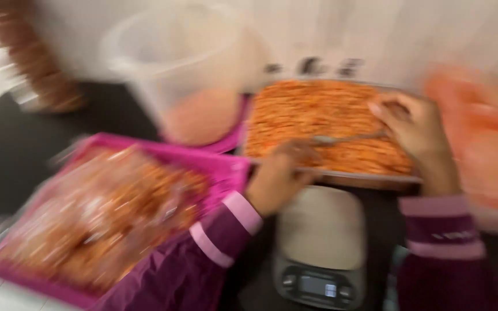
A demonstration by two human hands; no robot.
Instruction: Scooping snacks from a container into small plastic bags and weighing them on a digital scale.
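A pink tray point(229, 167) full of bagged food sits on the left — a clear tub point(185, 63) stands behind it, a small scale point(321, 247) in front.

You see a glossy pink plastic crate point(226, 167), a translucent plastic tub point(180, 63), a metal tray point(370, 175) and smooth scale point(321, 242).

Orange shredded food point(324, 115) in a metal tray point(370, 177), grey scale point(321, 242) just below it, magenta crate point(145, 173) to its left, maroon sleeves point(214, 242) with pink-striped cuffs, black counter point(18, 155)
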